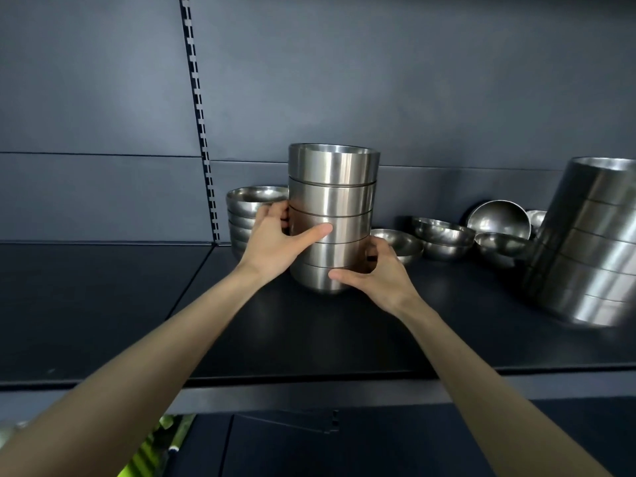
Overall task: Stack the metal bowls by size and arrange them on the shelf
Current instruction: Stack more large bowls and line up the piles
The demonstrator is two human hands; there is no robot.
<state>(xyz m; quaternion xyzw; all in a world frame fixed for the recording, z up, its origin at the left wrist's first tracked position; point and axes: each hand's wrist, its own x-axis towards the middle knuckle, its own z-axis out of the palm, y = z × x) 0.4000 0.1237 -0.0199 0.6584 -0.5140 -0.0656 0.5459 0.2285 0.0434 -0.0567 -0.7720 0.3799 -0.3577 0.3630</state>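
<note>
A tall stack of several straight-sided metal bowls (332, 187) stands on the dark shelf (309, 339), near its middle. My left hand (275, 239) grips the stack's left side at mid height, thumb across the front. My right hand (382, 273) holds the lower right side, fingers curled around the bottom bowls. Behind the stack on the left sits a shorter stack of rounded bowls (247, 208), partly hidden by my left hand.
Loose rounded bowls (444, 235) lie along the back wall to the right, one tipped on its side (499, 222). A large stack of wide bowls (592, 242) stands at the far right. A slotted upright (201, 122) runs up the back panel. Green items show below the shelf.
</note>
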